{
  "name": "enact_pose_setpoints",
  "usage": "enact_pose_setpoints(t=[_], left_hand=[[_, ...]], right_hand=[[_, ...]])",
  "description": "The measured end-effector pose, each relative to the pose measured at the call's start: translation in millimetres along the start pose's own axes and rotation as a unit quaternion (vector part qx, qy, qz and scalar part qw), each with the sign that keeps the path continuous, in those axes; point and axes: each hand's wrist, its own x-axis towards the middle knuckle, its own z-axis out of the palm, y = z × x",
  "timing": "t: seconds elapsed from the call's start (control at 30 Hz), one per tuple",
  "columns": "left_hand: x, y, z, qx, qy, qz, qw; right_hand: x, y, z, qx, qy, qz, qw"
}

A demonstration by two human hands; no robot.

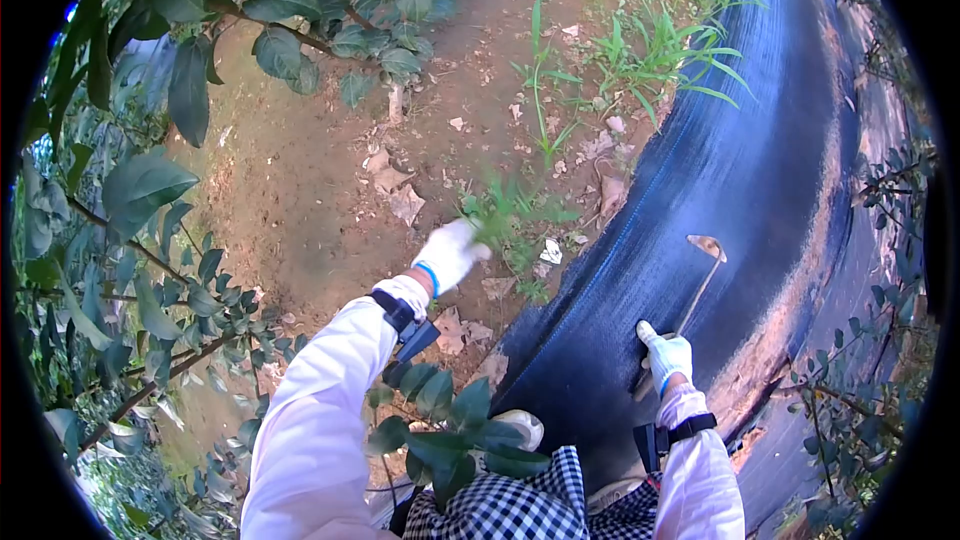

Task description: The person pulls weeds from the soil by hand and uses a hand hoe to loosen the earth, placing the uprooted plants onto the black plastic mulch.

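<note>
Outdoors, orchard-like: leafy branches (148, 192), bare soil (300, 175).

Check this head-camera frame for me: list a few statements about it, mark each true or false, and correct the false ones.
1. The right hand holds a hand hoe. True.
2. Both hands are bare. False; both wear white gloves.
3. The left hand is at green weeds. True, though blur hides its grip.
4. The hand hoe's blade is over the weeds. False; the blade is over the black ground sheet.
5. A black-and-white checked cloth shows at the bottom. True.
</note>
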Motion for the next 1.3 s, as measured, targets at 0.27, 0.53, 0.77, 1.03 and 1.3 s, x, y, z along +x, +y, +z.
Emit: enact_pose_setpoints(t=[0.27,0.53,0.77,1.03,1.3], left_hand=[[27.1,-23.3,103.0,-0.184,0.041,0.157,0.969],[4.6,28.2,-35.2,-0.335,0.141,-0.01,0.932],[6.2,65.1,54.1,0.082,-0.063,0.276,0.956],[-8.7,7.9,4.1,0.005,-0.085,0.098,0.992],[-21.5,3.8,53.9,0.03,-0.063,0.251,0.965]], right_hand=[[-1.3,-4.0,-1.4,0.0,0.01,-0.007,1.0],[-4.7,-6.1,-2.6,-0.001,-0.008,-0.006,1.0],[6.2,0.4,2.3,-0.009,0.003,0.005,1.0],[-2.0,-2.9,-1.7,-0.003,0.012,-0.003,1.0],[-4.7,-5.4,-2.7,-0.013,0.014,-0.01,1.0]])
